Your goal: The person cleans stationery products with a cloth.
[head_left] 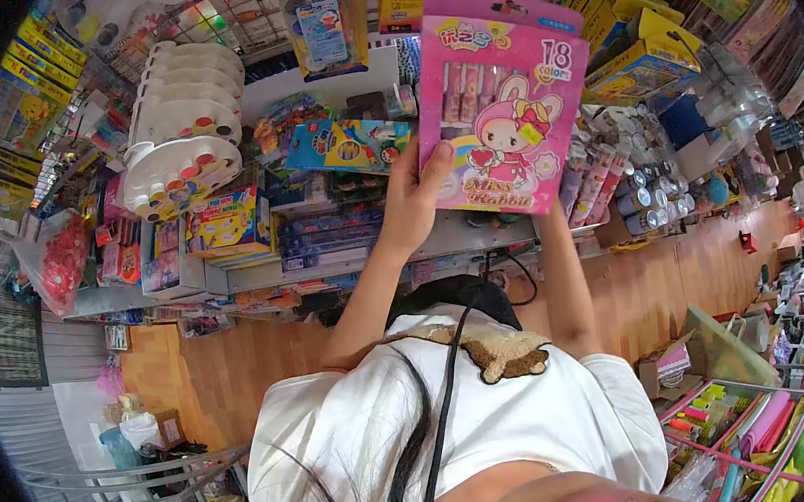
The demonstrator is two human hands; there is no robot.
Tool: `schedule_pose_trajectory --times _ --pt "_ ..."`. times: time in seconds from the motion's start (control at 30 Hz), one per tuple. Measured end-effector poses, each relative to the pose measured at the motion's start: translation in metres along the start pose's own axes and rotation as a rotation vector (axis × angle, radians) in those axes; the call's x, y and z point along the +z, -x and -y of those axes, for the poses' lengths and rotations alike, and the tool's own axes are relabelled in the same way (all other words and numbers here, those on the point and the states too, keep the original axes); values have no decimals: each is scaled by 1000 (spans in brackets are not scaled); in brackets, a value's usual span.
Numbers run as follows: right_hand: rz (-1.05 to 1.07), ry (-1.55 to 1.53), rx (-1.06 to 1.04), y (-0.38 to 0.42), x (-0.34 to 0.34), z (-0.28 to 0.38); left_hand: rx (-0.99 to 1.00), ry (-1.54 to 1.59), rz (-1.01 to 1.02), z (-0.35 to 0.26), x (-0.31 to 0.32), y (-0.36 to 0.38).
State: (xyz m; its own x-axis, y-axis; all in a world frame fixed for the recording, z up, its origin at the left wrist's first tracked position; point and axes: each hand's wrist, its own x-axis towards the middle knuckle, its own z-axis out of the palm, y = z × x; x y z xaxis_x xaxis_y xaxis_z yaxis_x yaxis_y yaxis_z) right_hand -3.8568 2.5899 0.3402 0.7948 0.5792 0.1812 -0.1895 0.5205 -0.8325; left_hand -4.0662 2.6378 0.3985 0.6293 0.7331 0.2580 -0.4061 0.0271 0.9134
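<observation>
A flat pink box (501, 96) printed "18 colors" and "Miss Rabbit" is held up in front of the shelf. A cartoon rabbit covers its front, and pen-like sticks with pink wrapping show in its upper left part. My left hand (419, 191) grips the box at its lower left edge, thumb across the front and fingers behind. My right forearm (563, 264) reaches up behind the box's lower right edge, so the right hand and its fingers are hidden. Close beside my left hand lies a blue illustrated packet (348, 146) on the shelf.
White paint palettes (186, 170) stack at left, near a yellow-blue box (225, 224). Pink and silver tubes (643, 194) stand at right. Yellow boxes (640, 59) hang above them. Wooden floor (210, 366) shows below the shelf; a wire rack (136, 499) stands at lower left.
</observation>
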Motion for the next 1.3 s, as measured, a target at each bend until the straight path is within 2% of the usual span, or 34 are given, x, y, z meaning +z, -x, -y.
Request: schedule_pose_trajectory --times 0.07,0.17,0.27,0.37,0.47,0.5,0.53,0.63,0.73,0.87,0.93,0.97,1.03,1.17,1.27,1.3 --pt "-49 -160 68 20 -2 -2 31 -66 -5 -2 1 0" --pt "-66 -409 74 23 24 46 21 -85 -10 -1 0 -1" --pt "41 80 -195 25 54 83 13 -69 -53 1 5 1" --pt "-140 295 -65 41 78 101 21 -62 -73 -1 8 0" --pt "136 321 -120 42 32 57 61 -154 -102 6 1 -6" --pt "9 410 -138 69 45 63 77 -199 -117 5 0 -3" --pt "-67 299 -78 83 36 50 77 -162 -134 1 1 1" --pt "-106 286 30 115 29 39 60 -64 -162 5 5 -8" --pt "-9 189 -37 144 18 18 -36 45 -123 9 -10 -11" --pt "195 -423 26 137 15 12 -118 71 -171 14 -4 -13" --pt "116 -374 154 121 40 53 -94 -20 -192 27 -4 -15" --pt "332 -731 177 106 43 57 -173 -38 -89 18 -2 -12" --pt "491 -925 174 82 54 68 -328 -81 112 -10 -1 -8" --pt "201 -292 104 65 115 99 -338 -81 122 6 -3 -13" --pt "442 -463 193 15 98 37 -338 -43 120 10 2 -13" --pt "390 -384 265 8 96 15 -335 -16 122 17 0 -13"
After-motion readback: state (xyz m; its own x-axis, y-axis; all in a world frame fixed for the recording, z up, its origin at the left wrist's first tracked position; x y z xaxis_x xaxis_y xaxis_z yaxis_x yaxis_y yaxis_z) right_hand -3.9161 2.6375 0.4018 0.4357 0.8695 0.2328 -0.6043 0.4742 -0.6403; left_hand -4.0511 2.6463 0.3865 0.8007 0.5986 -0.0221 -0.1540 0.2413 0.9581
